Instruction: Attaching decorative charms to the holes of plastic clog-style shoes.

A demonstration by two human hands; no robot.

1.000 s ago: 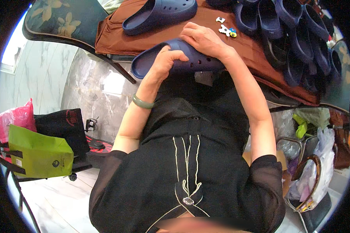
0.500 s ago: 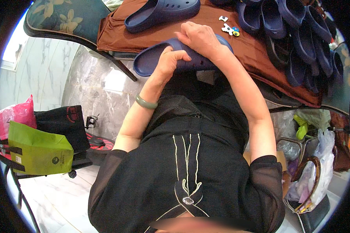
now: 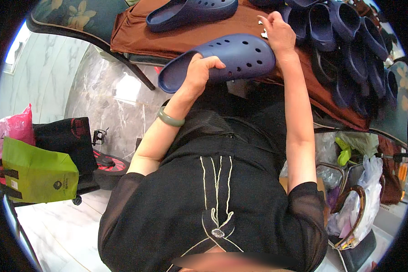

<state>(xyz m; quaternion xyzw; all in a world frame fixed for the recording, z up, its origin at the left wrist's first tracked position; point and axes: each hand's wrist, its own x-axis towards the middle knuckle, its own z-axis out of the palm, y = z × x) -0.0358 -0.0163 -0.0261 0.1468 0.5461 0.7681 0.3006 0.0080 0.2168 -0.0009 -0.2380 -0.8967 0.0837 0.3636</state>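
A navy blue clog [image 3: 235, 52] with round holes in its upper hangs over the table's near edge, toe to the right. My left hand [image 3: 199, 72] is closed on its heel side, the thumb lying along the opening's rim. To the right of the toe, my right hand [image 3: 280, 36] reaches over small white shoe charms [image 3: 264, 34] on the brown cloth. Its fingers are bent and apart, with the fingertips at the charms. The hand partly covers them, and no charm shows lifted. Another navy clog [image 3: 192, 13] lies farther back on the cloth.
Many navy clogs [image 3: 322, 27] are piled at the right of the brown-covered table [image 3: 131, 34]. A green bag [image 3: 38, 170] and a pink package [image 3: 14, 128] are at the left. Plastic bags [image 3: 365, 199] and a chair [image 3: 358, 249] stand at the lower right.
My right hand has left the clog and moved right to the charms, uncovering the clog's holed upper. My left hand keeps its hold on the clog.
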